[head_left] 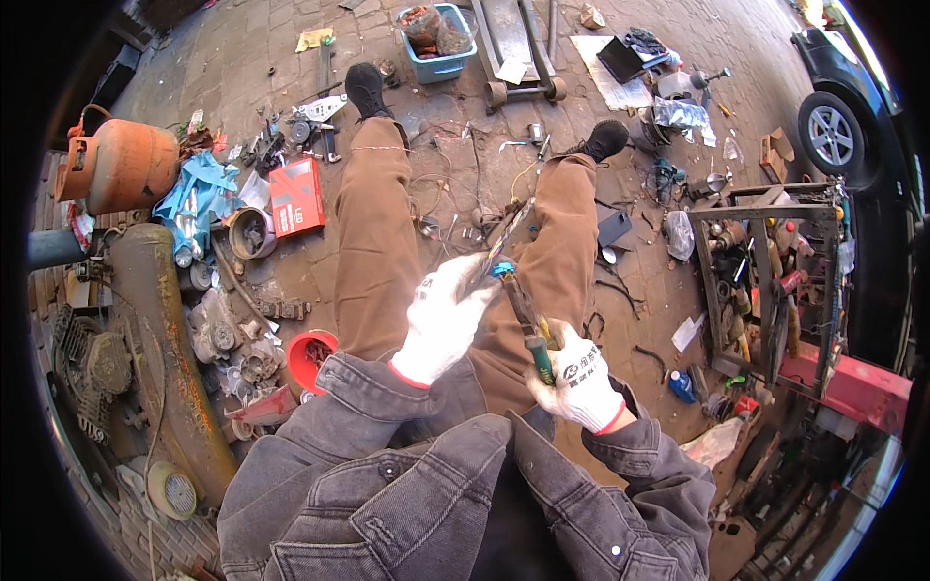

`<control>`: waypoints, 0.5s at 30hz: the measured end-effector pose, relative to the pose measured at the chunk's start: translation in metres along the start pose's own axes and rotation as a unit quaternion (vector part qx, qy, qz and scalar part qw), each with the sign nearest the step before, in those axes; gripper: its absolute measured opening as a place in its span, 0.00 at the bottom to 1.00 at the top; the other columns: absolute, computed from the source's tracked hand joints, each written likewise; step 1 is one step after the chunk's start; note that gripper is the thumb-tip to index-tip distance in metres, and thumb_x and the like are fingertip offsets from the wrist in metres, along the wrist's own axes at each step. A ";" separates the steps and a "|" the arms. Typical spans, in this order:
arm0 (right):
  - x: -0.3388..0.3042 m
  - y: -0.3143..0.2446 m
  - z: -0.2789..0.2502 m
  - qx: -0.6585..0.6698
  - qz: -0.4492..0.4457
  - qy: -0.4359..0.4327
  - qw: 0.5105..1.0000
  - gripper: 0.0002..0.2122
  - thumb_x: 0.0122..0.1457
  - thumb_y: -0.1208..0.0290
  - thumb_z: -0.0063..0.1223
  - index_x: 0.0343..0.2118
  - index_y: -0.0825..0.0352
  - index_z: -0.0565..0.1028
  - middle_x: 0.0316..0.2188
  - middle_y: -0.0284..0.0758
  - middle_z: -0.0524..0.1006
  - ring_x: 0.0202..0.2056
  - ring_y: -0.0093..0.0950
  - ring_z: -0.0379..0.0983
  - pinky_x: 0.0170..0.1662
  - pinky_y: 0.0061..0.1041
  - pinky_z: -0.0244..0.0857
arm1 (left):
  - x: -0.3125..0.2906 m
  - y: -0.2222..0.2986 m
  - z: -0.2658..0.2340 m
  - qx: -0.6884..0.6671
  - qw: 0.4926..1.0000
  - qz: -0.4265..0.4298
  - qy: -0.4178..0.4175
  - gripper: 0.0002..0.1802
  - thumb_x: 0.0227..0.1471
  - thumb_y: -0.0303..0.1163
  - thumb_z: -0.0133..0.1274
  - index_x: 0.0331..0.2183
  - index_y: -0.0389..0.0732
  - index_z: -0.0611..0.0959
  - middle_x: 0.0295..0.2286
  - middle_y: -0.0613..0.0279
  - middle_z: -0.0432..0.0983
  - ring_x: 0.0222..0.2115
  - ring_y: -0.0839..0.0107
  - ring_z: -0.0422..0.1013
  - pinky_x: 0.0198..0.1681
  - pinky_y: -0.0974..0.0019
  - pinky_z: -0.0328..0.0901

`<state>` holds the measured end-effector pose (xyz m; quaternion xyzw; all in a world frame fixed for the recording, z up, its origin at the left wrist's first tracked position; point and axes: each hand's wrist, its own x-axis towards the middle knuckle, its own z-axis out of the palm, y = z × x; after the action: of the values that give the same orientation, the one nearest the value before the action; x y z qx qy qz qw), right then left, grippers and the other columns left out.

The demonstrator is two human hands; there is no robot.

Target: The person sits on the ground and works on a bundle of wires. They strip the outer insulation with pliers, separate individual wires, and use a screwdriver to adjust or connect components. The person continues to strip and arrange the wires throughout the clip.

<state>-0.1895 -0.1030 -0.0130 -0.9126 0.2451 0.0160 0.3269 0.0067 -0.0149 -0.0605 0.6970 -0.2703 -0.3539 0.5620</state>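
We are grasping multicoloured wires (515,223) over our brown-trousered lap (499,373) with our white-gloved left grip (441,318); our right grip (578,380) is clenching a dark, green-handled tool (529,322), its tip lying at a bright-blue piece (503,269). Toward the brick floor's (228,82) far edge, a blue plastic tub (444,71) is holding filled bags (453,41); at left, a red plastic bucket (296,368) is holding brownish bits (318,351) and a red cardboard box (295,197) is showing white print. A dark car (883,184) is bounding the right edge.

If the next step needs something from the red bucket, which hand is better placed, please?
Left, probably: the left hand is nearer the red bucket, at the person's left. The right hand is farther away, gripping a green-handled tool.
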 end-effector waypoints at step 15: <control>-0.023 -0.009 -0.046 0.540 0.274 -0.192 0.772 0.12 0.58 0.63 0.56 0.22 0.64 0.72 0.16 0.26 0.68 0.20 0.16 0.63 0.25 0.20 0.55 | 0.017 -0.036 0.001 0.288 0.917 0.273 -0.047 0.23 0.40 0.25 0.52 0.43 0.38 0.82 0.36 0.48 0.81 0.35 0.48 0.76 0.40 0.53 0.71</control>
<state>-0.2123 -0.1150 0.0328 -0.4577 0.3851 0.1448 0.7882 0.0150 -0.0203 -0.0992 0.7104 -0.5662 -0.1266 0.3983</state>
